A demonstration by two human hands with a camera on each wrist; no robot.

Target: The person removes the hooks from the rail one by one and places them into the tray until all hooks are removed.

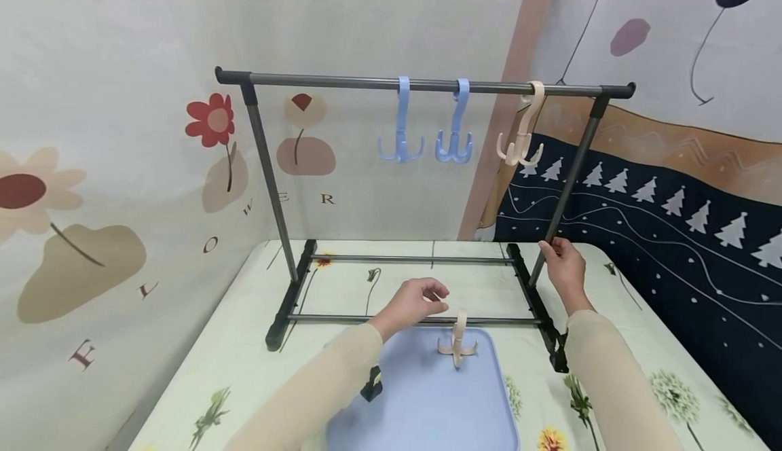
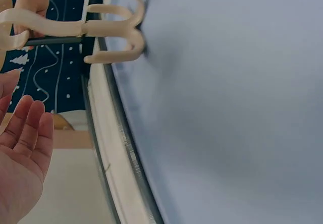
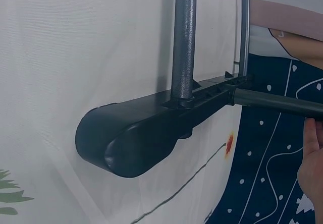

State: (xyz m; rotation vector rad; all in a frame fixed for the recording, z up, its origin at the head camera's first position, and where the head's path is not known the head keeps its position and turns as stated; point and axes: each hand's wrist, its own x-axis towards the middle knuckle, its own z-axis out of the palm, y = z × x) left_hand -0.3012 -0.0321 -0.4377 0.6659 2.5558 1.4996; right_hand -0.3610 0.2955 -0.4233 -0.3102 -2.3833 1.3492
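- Pinching the lower part of the right post point(image 1: 571, 183) of a rack: the thumb and fingers of the right hand point(image 1: 565, 274)
- Left hand point(image 1: 414, 303) over the far edge of the tray point(image 1: 421, 397), thumb and fingers loosely bent and spread apart, near the tray's hook
- Beige tray hook point(image 1: 457, 344): pale, glossy, with a curved top, a straight stem and upturned prongs, at least three of them plain in the left wrist view; it seems to stand upright on the tray near the far rim
- Right post: dark grey, round and straight, tilted, rising from the black right foot point(image 1: 530, 298) to the top rail point(image 1: 330, 82)
- Hooks, four in all: one on the tray, three hanging from the rail
- Hanging ones: two blue hooks point(image 1: 401, 118) side by side, and one beige rail hook point(image 1: 524, 135) to their right, nearest the right post
- Rack parts: one rail, two posts, two black feet, two lower bars point(image 1: 415, 260)
- Trays: one, light blue, on a white flowered cloth point(image 1: 201, 376)
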